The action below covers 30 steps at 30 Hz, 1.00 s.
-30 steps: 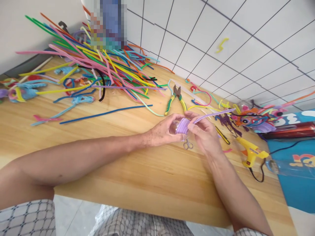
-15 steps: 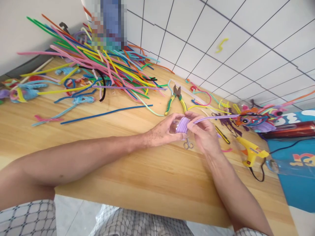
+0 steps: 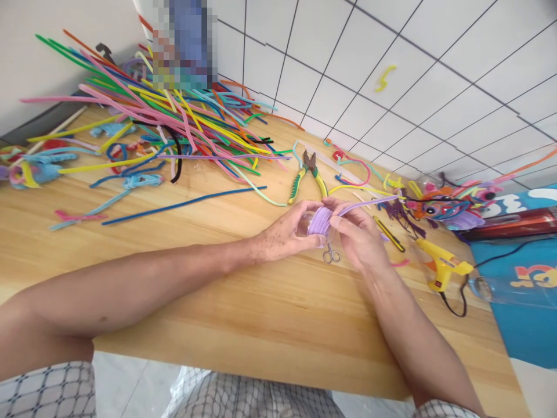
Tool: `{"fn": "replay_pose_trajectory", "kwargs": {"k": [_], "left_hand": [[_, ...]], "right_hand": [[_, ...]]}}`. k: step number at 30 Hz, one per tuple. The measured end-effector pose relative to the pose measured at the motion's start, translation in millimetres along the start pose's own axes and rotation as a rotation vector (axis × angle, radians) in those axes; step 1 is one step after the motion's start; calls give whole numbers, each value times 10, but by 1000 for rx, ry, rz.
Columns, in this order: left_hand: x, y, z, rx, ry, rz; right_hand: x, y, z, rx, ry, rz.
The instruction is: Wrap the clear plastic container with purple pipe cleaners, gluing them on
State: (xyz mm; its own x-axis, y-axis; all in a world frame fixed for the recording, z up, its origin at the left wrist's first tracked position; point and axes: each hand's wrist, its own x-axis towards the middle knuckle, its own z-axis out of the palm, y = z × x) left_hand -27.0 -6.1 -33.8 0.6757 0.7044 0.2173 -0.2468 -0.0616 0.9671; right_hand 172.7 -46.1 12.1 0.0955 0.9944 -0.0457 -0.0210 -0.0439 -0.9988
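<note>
Between my fingers is a small clear plastic piece (image 3: 305,222), rounded like part of a bottle, with a lilac pipe cleaner (image 3: 319,220) wound round it in close turns. My left hand (image 3: 285,233) grips this piece from the left, thumb below and fingers above. On the other side, my right hand (image 3: 361,235) is closed, pinching the pipe cleaner against the wound band. The loose end of the pipe cleaner sticks out to the right above that hand. Small scissors (image 3: 331,255) lie just under the hands, their blades partly hidden.
Pliers (image 3: 308,177) lie beyond my hands. A heap of coloured pipe cleaners (image 3: 187,125) spreads at the back left, with a blue one (image 3: 183,205) nearer. At right are a yellow cutter (image 3: 389,233), a glue gun (image 3: 441,264) and a colourful pipe-cleaner figure (image 3: 448,209).
The loose end of the lilac pipe cleaner reaches less far to the right, and its band looks slightly turned. Both hands keep their hold. The whole view has shifted slightly.
</note>
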Motion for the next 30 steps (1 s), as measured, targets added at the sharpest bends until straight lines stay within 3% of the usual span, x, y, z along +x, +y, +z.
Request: {"fn": "replay_pose_trajectory", "kwargs": {"k": [30], "left_hand": [[-29, -31, -27, -45, -31, 48]], "right_hand": [[-20, 18, 68, -36, 29, -32]]}}
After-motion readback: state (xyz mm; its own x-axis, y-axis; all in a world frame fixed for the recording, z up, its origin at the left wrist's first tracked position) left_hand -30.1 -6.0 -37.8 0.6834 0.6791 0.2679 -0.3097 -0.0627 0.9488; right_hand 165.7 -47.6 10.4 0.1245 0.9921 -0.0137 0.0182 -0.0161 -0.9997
